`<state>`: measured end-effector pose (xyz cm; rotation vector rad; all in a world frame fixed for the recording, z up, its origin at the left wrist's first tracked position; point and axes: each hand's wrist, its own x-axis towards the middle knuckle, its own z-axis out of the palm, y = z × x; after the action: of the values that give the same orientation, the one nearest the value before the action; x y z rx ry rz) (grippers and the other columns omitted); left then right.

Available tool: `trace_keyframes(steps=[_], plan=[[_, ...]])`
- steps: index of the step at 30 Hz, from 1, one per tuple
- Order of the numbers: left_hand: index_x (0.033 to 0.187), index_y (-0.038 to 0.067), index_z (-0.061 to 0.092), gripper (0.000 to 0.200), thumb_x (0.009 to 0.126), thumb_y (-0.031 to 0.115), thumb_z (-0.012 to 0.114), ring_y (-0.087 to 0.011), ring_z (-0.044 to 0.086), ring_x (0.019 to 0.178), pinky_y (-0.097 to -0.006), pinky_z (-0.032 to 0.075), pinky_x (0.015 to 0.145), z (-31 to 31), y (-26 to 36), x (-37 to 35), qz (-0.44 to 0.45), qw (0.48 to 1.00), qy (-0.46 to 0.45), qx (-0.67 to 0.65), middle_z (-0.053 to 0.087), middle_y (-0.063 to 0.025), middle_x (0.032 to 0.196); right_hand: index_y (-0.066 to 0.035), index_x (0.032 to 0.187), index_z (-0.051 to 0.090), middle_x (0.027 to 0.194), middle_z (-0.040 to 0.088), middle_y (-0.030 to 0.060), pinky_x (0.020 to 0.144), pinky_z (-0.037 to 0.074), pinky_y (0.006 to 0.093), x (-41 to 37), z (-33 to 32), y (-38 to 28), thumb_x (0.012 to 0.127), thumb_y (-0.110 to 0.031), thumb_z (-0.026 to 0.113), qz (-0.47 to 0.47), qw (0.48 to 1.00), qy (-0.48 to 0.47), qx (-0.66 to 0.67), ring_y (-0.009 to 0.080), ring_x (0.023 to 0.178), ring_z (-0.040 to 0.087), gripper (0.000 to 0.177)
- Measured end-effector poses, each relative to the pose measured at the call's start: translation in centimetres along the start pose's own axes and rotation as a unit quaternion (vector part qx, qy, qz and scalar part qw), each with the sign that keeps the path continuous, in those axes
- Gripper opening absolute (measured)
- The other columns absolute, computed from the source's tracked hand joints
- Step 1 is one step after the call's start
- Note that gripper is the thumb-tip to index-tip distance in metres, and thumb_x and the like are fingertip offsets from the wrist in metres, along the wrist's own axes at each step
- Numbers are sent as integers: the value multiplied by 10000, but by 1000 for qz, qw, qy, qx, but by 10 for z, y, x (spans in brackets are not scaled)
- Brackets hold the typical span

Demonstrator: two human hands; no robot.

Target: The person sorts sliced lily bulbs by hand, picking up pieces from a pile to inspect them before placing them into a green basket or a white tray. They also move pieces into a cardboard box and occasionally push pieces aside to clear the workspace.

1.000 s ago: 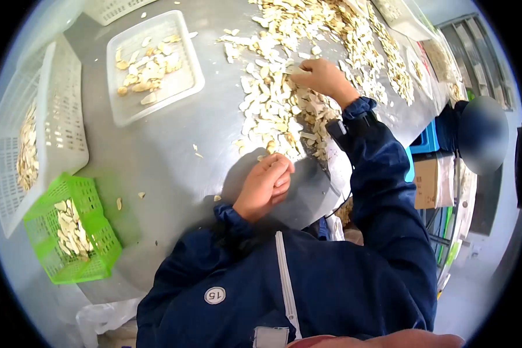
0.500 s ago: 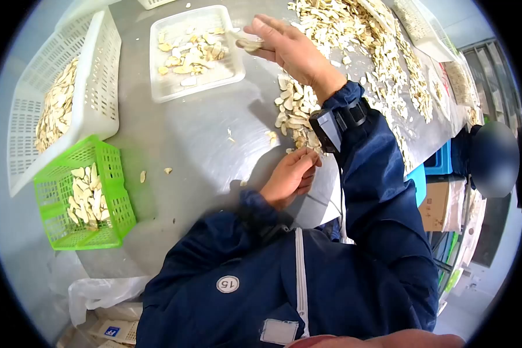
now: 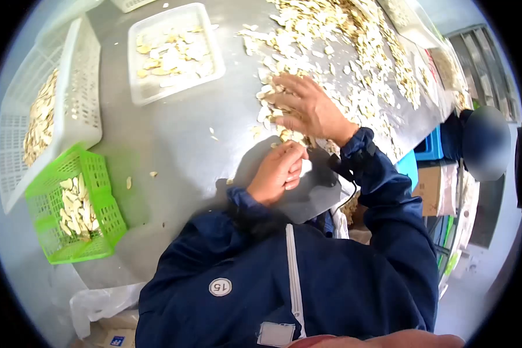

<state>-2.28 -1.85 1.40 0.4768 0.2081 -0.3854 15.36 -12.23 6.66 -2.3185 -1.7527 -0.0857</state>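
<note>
My right hand (image 3: 313, 110) is over a spread of pale, thin dried slices (image 3: 290, 64) on the metal table. Its fingers are stretched out and apart, with no slice visible in them. Close below it, my left hand (image 3: 277, 174) is curled closed beside the near edge of the slices. Whatever its fingers may hold is hidden. To the left stands a shallow white tray (image 3: 134, 58) with a thin scatter of slices inside.
A large white perforated basket (image 3: 87, 87) and a green basket (image 3: 107, 211), both containing slices, stand at left. More slices (image 3: 354, 35) lie heaped at the far right. Another person (image 3: 455, 136) is beyond the table's right edge, near a cardboard box (image 3: 429, 185).
My right hand has come back from beside the white tray to the slices. The slice it held no longer shows in it. My left hand stays closed. The whole view has shifted slightly.
</note>
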Motion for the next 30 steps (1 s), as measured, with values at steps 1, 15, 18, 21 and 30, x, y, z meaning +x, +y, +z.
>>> trace_keyframes(steps=[1,15,18,21,30], plan=[[990,95,556,232,1113,291,548,-23,364,540,-195,299,455,0,-1,0,-4,1000,13,-2,402,77,714,-207,1372,699,1443,614,170,1193,395,551,-15,-2,-1,942,-380,755,26,1000,-7,5,361,1410,522,468],[982,94,563,263,1103,328,566,-32,365,550,-206,293,457,5,3,0,-7,997,30,64,399,67,714,-278,1500,593,1589,496,157,1175,422,534,58,42,102,1021,-538,598,106,990,87,-16,393,1441,483,545],[977,97,555,279,1098,348,569,-35,360,552,-211,293,466,8,5,0,-13,996,44,74,400,65,717,-351,1560,516,1642,438,143,1205,336,632,95,60,115,993,-744,489,197,979,23,-55,387,1536,353,690],[972,101,547,278,1096,349,566,-36,352,553,-214,292,476,10,7,0,-19,996,53,73,400,65,718,-368,1541,538,1633,449,140,1216,307,591,112,63,99,993,-741,490,186,981,4,-50,412,1516,363,664],[990,93,553,248,1115,306,532,-35,379,561,-212,301,462,9,7,0,-19,997,43,54,407,64,729,-181,1380,684,1439,624,156,1141,443,503,12,25,67,954,-408,719,-20,992,-14,121,366,1345,568,484]])
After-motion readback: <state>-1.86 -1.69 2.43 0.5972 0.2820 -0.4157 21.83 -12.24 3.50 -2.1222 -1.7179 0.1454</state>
